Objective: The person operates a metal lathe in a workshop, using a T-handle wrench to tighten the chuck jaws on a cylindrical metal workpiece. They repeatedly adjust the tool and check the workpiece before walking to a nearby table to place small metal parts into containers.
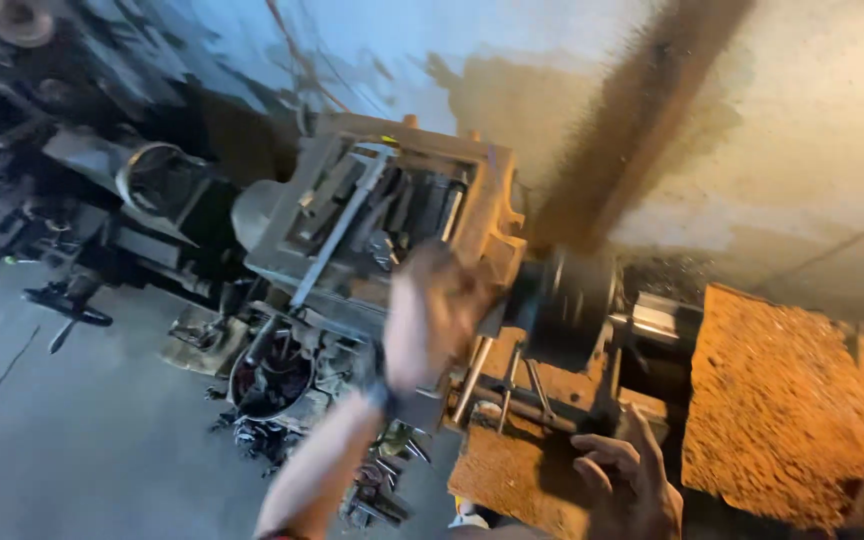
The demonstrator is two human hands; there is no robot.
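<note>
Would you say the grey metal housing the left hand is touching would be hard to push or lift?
Probably very hard. The housing looks like thick cast metal packed with shafts and gears, so likely heavy and rigid. It seems joined to the machine around it, so a push from the left hand would hardly shift it. Its grimy surface may be slippery.

Left hand, blurred, is raised on an outstretched arm against the lathe; right hand below it, fingers curled.

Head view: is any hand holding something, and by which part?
It cannot be told for sure. The left hand is blurred and lies against the side of the machine housing. The right hand is open with spread fingers beside the dark chuck, holding nothing.
</note>
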